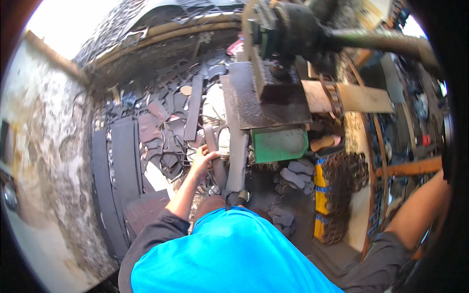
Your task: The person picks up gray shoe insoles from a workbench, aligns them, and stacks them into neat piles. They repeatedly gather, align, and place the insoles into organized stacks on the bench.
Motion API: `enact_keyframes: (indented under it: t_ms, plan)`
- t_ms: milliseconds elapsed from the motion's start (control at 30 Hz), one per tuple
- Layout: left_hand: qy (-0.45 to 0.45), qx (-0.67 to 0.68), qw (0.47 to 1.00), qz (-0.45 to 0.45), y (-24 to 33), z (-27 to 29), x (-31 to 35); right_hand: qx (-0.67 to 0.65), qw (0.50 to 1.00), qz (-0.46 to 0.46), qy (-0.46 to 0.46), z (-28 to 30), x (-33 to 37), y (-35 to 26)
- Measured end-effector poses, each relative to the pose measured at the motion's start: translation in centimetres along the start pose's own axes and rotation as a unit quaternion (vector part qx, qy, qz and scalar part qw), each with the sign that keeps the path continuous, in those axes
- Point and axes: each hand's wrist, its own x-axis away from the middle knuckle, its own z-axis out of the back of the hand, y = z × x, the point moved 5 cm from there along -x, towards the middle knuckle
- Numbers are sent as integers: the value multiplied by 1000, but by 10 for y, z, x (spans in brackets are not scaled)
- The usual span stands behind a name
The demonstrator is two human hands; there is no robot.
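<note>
My left hand reaches forward at left of centre and grips a narrow dark strip of sheet material. One digit lies across the strip; the other fingers are at its left edge, partly hidden. A longer grey strip lies just to its right, running up beside the dark metal plate under a heavy press head. My right forearm stretches out to the right rim, where the hand is out of sight.
Sole-shaped offcuts heap up at left beside long dark slabs. A green block sits below the plate. Dark sole-shaped pieces lie near yellow-and-black stacked pieces. A stained wall bounds the left.
</note>
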Motion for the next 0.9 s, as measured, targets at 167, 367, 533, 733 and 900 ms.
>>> enact_keyframes:
  t_ms: [167, 367, 533, 733, 900]
  plan:
    - [-46, 13, 995, -84, 61, 78, 100, -655, 679, -134, -303, -79, 85, -266]
    - [-60, 51, 990, -118, 131, 125, 269, -815, 404, 116, -399, -68, 166, -603]
    - [243, 27, 949, -201, 103, 193, 415, -741, 226, 410, -481, 77, 158, -685]
    - [698, 282, 557, -349, -6, 309, 622, -769, 50, 428, -473, 161, 177, -626]
    - [786, 308, 361, -397, -64, 338, 663, -548, 388, 725, -151, 111, 13, -728]
